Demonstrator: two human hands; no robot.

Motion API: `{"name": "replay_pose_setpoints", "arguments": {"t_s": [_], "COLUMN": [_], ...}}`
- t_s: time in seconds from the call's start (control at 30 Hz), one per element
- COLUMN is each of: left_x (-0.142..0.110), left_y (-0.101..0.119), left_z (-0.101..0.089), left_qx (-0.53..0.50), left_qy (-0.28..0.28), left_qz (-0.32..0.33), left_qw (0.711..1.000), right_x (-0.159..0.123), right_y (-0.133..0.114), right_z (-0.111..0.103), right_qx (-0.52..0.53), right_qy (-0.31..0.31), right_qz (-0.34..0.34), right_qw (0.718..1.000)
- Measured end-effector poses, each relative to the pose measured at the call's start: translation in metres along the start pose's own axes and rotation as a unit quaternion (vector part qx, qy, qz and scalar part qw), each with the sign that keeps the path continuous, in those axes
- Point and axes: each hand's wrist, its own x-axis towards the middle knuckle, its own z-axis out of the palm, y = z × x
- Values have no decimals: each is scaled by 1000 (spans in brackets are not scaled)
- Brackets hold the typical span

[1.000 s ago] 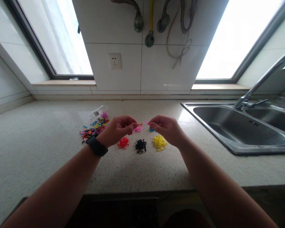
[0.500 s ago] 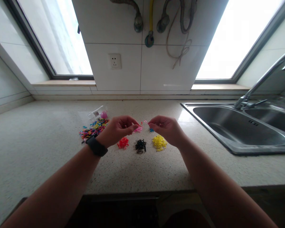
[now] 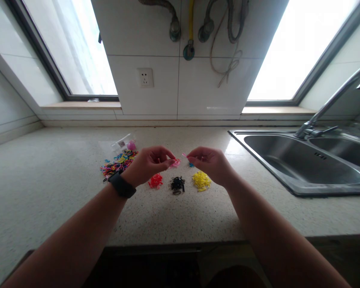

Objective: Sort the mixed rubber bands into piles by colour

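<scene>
Seemingly part-sorted by colour into red pile (image 3: 155,181) at nine o'clock from black pile (image 3: 177,183), pink pile (image 3: 175,163) at twelve, blue pile (image 3: 191,164) at one and yellow pile (image 3: 201,181) at three, with mixed heap (image 3: 120,163) unsorted at ten, red band (image 3: 177,160) apparently pinched in left hand (image 3: 148,163), pink band (image 3: 184,155) in right hand (image 3: 209,162).

- Pale, speckled bench (image 3: 180,220) running wide across the view, and it's busy in the middle
- Over on the left, a big mixed heap (image 3: 118,165), colours all tangled, with a clear bag (image 3: 119,144) and a pink lump (image 3: 131,145) just behind
- Front row, left to right: red pile (image 3: 155,181), black pile (image 3: 177,183), yellow pile (image 3: 201,181), all apart
- Behind them, pink pile (image 3: 175,164) and blue pile (image 3: 191,164), both partly hidden
</scene>
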Motion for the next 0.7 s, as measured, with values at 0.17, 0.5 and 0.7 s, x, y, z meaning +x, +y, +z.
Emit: {"name": "replay_pose_setpoints", "arguments": {"t_s": [0.17, 0.5, 0.7], "left_x": [0, 0, 0], "left_y": [0, 2, 1], "left_z": [0, 0, -1], "left_qx": [-7, 5, 24], "left_qy": [-4, -4, -7], "left_qz": [0, -6, -6], "left_qw": [1000, 1000, 1000], "right_x": [0, -1, 0], "right_y": [1, 0, -1], "right_z": [0, 0, -1], "right_qx": [-4, 10, 13], "right_qy": [-5, -10, -5], "right_qz": [3, 2, -14], "right_qw": [1000, 1000, 1000]}}
